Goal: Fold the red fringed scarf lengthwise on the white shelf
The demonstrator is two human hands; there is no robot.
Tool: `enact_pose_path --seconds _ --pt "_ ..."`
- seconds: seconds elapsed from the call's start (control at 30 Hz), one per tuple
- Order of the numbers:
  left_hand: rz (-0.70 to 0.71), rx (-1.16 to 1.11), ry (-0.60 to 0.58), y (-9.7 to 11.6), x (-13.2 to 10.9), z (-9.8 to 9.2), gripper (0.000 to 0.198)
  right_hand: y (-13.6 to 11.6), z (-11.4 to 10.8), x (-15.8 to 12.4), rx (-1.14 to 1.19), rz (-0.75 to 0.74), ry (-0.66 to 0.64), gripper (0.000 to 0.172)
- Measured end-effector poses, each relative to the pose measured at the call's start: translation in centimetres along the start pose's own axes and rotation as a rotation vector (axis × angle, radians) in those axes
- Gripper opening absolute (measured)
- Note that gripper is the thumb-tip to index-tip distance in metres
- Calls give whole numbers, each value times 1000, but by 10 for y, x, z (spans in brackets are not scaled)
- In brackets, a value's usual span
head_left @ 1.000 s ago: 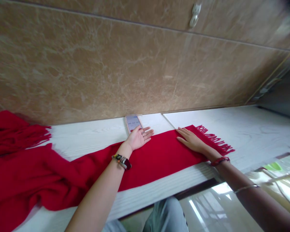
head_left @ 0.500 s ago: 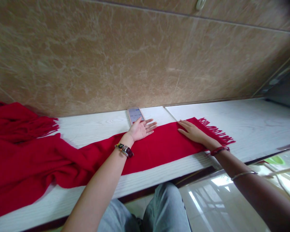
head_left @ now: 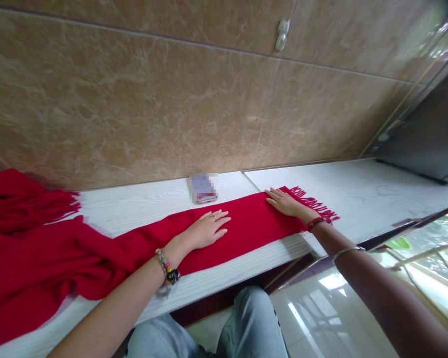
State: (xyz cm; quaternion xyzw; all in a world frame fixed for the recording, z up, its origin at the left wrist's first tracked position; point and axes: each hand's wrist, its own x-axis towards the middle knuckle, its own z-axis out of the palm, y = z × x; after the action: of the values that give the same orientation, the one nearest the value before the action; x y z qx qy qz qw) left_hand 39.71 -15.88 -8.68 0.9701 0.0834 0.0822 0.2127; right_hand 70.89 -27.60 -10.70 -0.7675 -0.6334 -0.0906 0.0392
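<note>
A long red scarf [head_left: 242, 223] lies along the white bench top, its right part flat and its left part bunched in folds. Fringe shows at its right end, and more fringe hangs from the red heap at the far left. My left hand [head_left: 207, 228] rests palm down on the flat stretch, fingers spread and pointing right. Near the fringed right end, my right hand [head_left: 283, 203] lies flat on the cloth with its fingers pointing left. Neither hand grips the fabric.
A phone [head_left: 203, 189], its screen blurred, lies behind the scarf by the brown marbled wall [head_left: 134, 109]. A white hook [head_left: 282, 34] is on the wall. The white bench top [head_left: 358, 189] extends right toward a dark grey object [head_left: 425, 124]. My knees are below the front edge.
My left hand has turned from palm up to palm down and now lies on the scarf. My right hand stays near the fringed end. The view has shifted slightly.
</note>
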Motion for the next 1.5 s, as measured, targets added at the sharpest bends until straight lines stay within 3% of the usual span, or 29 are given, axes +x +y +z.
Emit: enact_pose_path --seconds 0.1,0.23,0.3,0.4,0.6,0.7,0.77,0.87,0.97,1.03,1.1,1.33,1.43,1.5 --pt "-14 163 -72 3 -8 -1 44 -34 -14 -4 45 42 40 50" --pt "-75 182 -71 5 -6 -2 50 -92 -23 -14 172 -227 4 53" --pt "-118 188 -66 4 -7 -2 54 -105 -21 -16 183 -301 -49 52" --pt "-159 219 -65 3 -9 -2 60 -88 -14 -16 139 -280 -72 50" --pt "-179 243 -73 2 -12 -2 62 11 -3 -21 121 -15 -29 48" --pt "-188 248 -65 1 -12 -1 63 35 -6 -20 120 23 19 49" --pt "-188 251 -60 1 -13 0 63 29 -9 -15 122 32 60 53" --pt "-189 253 -61 1 -13 -1 63 -4 -12 -5 146 -18 107 59" --pt "-189 263 -68 2 -14 -1 64 -39 -9 0 202 -156 55 60" --pt "-190 266 -67 1 -13 -1 64 -47 -5 1 212 -201 3 59" --pt "-193 264 -64 1 -13 -1 63 -38 0 0 193 -157 -18 58" --pt "-197 272 -79 1 -11 -3 61 34 -2 -5 142 24 16 50" --pt "-196 278 -81 1 -11 -3 61 37 -12 -5 138 31 44 51" --pt "-193 272 -73 1 -11 -3 61 24 -20 -8 139 35 80 53"
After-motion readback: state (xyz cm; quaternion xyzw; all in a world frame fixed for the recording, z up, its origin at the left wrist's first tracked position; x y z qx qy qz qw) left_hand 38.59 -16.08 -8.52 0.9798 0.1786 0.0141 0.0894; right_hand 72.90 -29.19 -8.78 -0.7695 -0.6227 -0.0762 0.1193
